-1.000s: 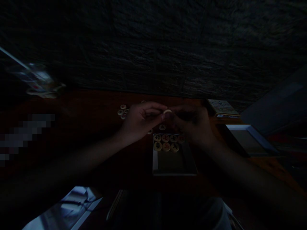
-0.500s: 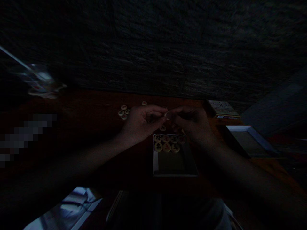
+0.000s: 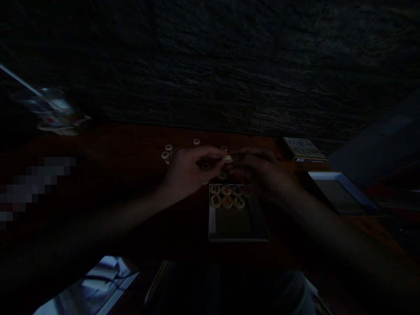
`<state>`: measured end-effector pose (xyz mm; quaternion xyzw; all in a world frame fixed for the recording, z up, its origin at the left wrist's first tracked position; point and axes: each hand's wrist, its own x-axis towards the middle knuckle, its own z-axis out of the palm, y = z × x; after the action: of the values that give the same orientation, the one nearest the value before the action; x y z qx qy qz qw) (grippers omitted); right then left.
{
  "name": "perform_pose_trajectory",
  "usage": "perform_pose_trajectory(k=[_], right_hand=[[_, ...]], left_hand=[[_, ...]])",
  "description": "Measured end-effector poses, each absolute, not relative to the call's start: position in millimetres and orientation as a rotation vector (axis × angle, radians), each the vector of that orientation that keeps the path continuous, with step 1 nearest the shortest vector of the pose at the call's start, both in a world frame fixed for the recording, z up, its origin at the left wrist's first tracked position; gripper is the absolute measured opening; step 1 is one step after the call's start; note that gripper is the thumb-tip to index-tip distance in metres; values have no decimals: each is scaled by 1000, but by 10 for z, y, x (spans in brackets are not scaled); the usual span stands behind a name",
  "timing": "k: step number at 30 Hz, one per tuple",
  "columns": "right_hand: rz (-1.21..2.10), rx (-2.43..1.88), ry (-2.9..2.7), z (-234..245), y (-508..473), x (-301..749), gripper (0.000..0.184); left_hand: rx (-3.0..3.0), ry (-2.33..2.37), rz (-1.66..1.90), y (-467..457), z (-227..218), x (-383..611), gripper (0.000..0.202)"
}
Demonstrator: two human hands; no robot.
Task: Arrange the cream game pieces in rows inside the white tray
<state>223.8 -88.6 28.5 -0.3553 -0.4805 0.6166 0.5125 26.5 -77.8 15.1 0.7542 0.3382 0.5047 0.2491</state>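
My left hand (image 3: 188, 168) pinches a round wooden Chinese chess piece (image 3: 227, 159) between thumb and fingertips, its pale edge turned toward me. Close by on the right, my right hand (image 3: 259, 168) has loosely bent, parted fingers; contact with the piece is hard to make out in the dark. Below the hands lies a shallow box tray (image 3: 239, 239). Two rows of Chinese chess pieces (image 3: 227, 201) lie face up at its far end, marked in red or black characters. Another loose piece (image 3: 222, 175) rests just beyond the tray.
More loose pieces (image 3: 168, 148) lie on the dark wooden table (image 3: 131, 140), partly behind my left hand. A printed box (image 3: 303, 148) and an open shallow tray (image 3: 341, 192) are at the right. A cup with a straw (image 3: 54, 109) stands far left, near the stone wall (image 3: 210, 78).
The held piece has turned from showing its face to showing its edge. My right fingers have loosened around it and shifted slightly; the tray's pieces are unchanged.
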Motion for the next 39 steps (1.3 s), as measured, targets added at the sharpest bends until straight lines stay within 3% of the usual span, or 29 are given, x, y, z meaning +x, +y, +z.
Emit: perform_pose_trajectory(k=[8,20,25,31,39], right_hand=[[1468,-900,-1208,301,-910,2229,19],[1407,-839,-1206,280,-900,2227,17],[1339,-867,-1247,242,-900,2237,24],[1190,-994,-1369,235,-931,2226,34],[1165,-986,-1435,228,-932,2241,35]], left_hand=[[2169,918,1346,-787,162,240,20],[1826,729,1349,-756,181,293,26],[1714,672,1306,-748,179,306,31],[1649,737,1299,-736,190,301,17],[1741,852,1249,-763,191,300,21]])
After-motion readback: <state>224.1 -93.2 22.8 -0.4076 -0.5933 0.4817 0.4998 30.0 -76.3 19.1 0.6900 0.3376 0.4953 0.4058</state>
